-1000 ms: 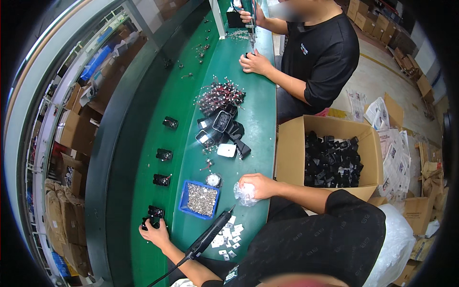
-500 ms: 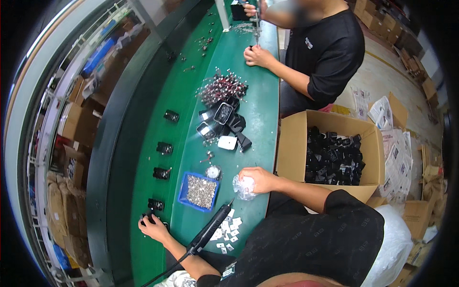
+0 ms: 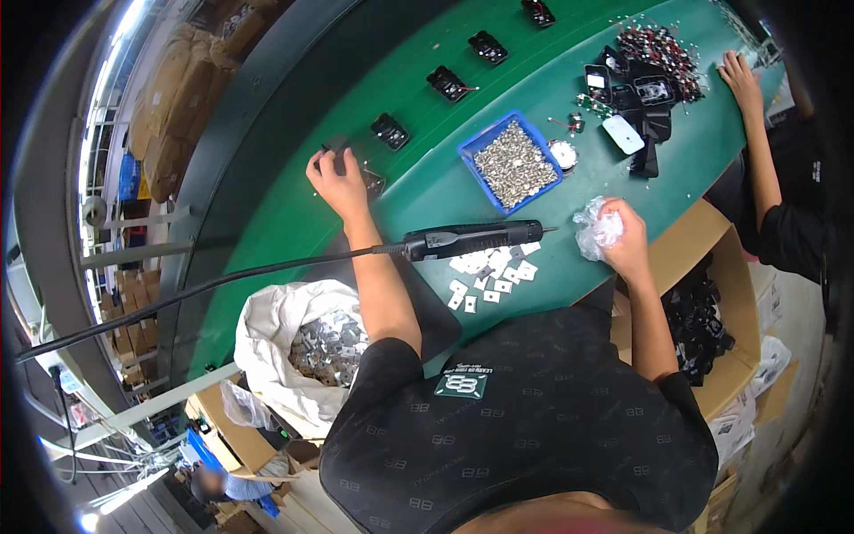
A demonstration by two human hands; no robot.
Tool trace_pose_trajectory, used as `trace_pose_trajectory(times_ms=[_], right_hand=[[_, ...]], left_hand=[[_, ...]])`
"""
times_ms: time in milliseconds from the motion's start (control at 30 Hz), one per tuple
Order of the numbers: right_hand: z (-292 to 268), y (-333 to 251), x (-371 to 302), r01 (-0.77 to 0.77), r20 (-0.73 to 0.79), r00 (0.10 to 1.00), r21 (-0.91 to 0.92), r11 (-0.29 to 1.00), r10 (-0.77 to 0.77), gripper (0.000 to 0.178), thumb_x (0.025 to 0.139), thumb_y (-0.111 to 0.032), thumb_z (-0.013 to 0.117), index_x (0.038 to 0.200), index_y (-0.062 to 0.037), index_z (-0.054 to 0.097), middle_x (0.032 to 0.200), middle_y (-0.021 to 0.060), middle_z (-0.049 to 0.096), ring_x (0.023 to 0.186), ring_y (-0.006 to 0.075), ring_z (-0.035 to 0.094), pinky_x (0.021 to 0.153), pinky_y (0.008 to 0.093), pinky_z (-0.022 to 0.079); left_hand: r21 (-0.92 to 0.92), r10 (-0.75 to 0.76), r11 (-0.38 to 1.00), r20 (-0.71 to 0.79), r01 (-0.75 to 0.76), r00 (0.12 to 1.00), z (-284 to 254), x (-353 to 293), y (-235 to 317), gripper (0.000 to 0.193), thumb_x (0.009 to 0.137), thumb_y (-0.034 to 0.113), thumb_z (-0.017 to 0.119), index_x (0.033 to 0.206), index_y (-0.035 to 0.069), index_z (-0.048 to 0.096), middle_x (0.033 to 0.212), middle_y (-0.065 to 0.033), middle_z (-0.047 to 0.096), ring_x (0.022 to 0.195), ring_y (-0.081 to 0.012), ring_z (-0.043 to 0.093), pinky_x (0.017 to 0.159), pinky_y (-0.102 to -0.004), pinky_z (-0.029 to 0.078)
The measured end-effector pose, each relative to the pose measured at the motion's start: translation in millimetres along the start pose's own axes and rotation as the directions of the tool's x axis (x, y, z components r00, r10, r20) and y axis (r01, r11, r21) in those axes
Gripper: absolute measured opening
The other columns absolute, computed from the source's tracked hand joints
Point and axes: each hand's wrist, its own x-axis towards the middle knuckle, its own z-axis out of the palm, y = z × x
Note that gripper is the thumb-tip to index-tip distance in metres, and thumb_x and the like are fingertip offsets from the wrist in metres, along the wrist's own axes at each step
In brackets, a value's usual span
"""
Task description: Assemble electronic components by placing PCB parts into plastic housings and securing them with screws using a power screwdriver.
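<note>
1. Left hand (image 3: 340, 185) is held over the belt (image 3: 267, 209), fingers bent and somewhat parted. A dark part (image 3: 336, 144) is seen at the fingertips, blurred; whether it is pinched or only touched cannot be told.
2. Clear bag (image 3: 594, 230) is gripped in the right hand (image 3: 628, 238), fingers curled around it, above the near side of the table (image 3: 672, 191).
3. Four black units (image 3: 390, 131) are spaced in a line along the belt, leading away from the left hand; red wire is visible on some.
4. Driver (image 3: 471, 240) is seen between the forearms, bit pointed toward the bag, apart from both hands. Its cable (image 3: 222, 289) is run off leftward, across the left forearm.
5. White plates (image 3: 489, 274) are scattered just below the driver.
6. Blue bin (image 3: 483, 185) is filled with small metal pieces (image 3: 514, 167); a round white item (image 3: 562, 155) is set beside it.
7. Black housings (image 3: 656, 120), a white cover (image 3: 623, 134) and wires (image 3: 663, 55) are heaped farther along the table.
8. A co-worker's hand (image 3: 743, 84) is placed near the wires, fingers extended.
9. Metal parts are held in a white sack (image 3: 265, 331) below the left forearm; black pieces, in a carton (image 3: 744, 298) at right.
</note>
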Motion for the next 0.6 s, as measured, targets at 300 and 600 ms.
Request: trace_pose_trajectory(times_ms=[300, 600], right_hand=[[1, 0, -3, -0.046, -0.048, 0.998, -0.026, 0.999, 0.045, 0.028, 0.064, -0.002, 0.068, 0.087, -0.0032, 0.053, 0.091, 0.0109, 0.061, 0.083, 0.0242, 0.061, 0.075, 0.0304, 0.047], [1, -4, -1, 0.015, -0.039, 0.999, -0.008, 1.000, -0.015, 0.030, 0.066, -0.007, 0.072, 0.090, -0.0027, 0.055, 0.091, 0.0105, 0.061, 0.081, 0.0244, 0.062, 0.074, 0.0308, 0.049]], left_hand=[[-0.263, 0.098, 0.959, -0.030, -0.102, 0.995, -15, 35, 37, 0.021, 0.075, 0.009, 0.075, 0.090, 0.004, 0.063, 0.112, -0.0161, 0.058, 0.101, -0.0310, 0.059, 0.085, -0.0388, 0.048], [-0.677, 0.677, 0.658, 0.339, -0.330, 0.654, 52, 50, 195, 0.020, 0.070, 0.009, 0.075, 0.085, 0.005, 0.062, 0.111, -0.0135, 0.058, 0.102, -0.0315, 0.058, 0.085, -0.0387, 0.048]])
